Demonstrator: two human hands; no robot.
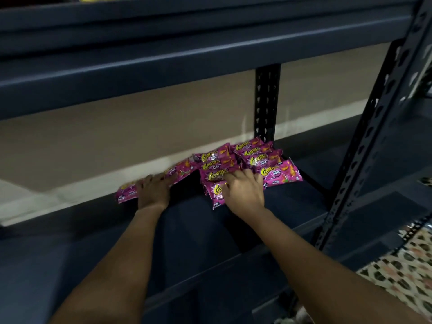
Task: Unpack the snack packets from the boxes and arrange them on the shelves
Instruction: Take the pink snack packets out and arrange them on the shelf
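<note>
Several pink snack packets (264,160) with yellow lettering lie overlapping at the back of a dark blue shelf (187,230), near the rear upright post. My left hand (153,192) lies palm down on a strip of the same pink packets (177,173) that runs left along the shelf's back edge. My right hand (243,190) rests fingers down on the front packets (216,191) of the pile, and I cannot tell whether it grips one. Both forearms reach in from the bottom of the view. No box is in view.
A dark shelf beam (163,61) crosses overhead. A perforated rear post (267,101) stands behind the pile and a slanted front post (374,127) rises at the right. A beige wall (140,127) lies behind the shelf. Patterned floor tiles (406,265) show at the lower right.
</note>
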